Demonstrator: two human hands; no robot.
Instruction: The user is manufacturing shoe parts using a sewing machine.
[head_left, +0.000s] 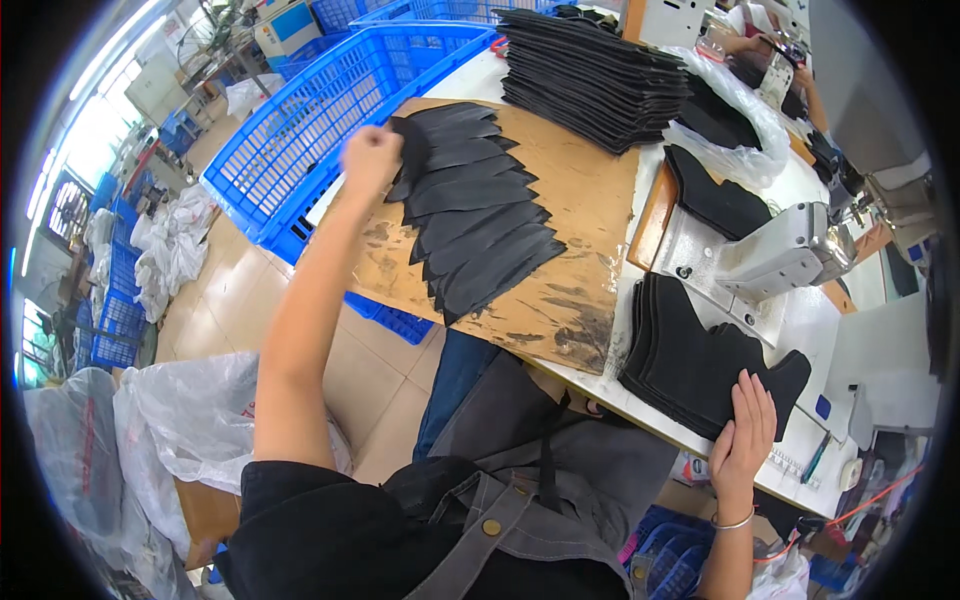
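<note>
My left hand is closed, fingers curled and slightly blurred, at the upper left of a brown board. Against its right side is a matte black patch; whether the hand grips it I cannot tell. Overlapping dark leather-like pieces fan down the brown board, their pointed ends showing. My right hand lies with fingers stretched out on the near edge of a stack of black, curved cut pieces at the table's front edge.
A white sewing machine stands on the right, another black piece beside it. Behind the board rises a tall stack of black pieces. A blue basket adjoins the table's left side. A small screwdriver-like tool lies at right.
</note>
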